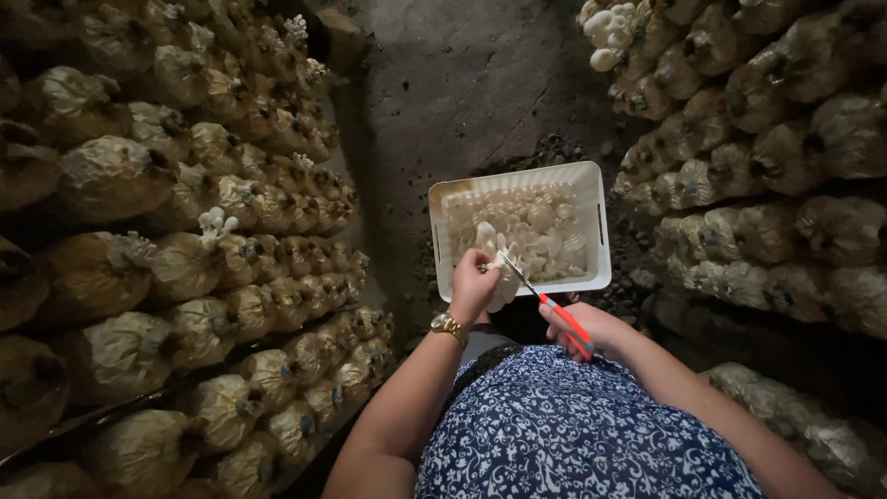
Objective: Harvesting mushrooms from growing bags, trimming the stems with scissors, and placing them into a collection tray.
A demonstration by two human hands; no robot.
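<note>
Closest to the lens, a blue floral-print garment (554,434) fills the bottom of the view, and both bare forearms reach forward from it toward the white plastic crate (599,222) on the dark floor (462,83). The left hand (473,285), a gold wristwatch (448,324) on its wrist, sits at the crate's near rim with fingers curled tight, pinching a pale mushroom cluster (496,251) by its base so the caps stand over the crate's near edge. The right hand (584,325), just this side of the crate's near right corner, is wrapped around the red handles of a pair of scissors (545,303). The steel blades angle up and left, and the tips meet the cluster right beside the left fingers. Whether the blades are parted or together, I cannot tell. Inside the crate lies a heap of cut white mushrooms (536,236), piled across most of its bottom. Left of the crate, stacked rows of yellowish grow bags (185,268) run away along a rack, a few small white sprouts (215,222) poking from their mouths. Right of the crate, more grow bags (785,166) are stacked, with a white mushroom bunch (608,32) at the top far end.
</note>
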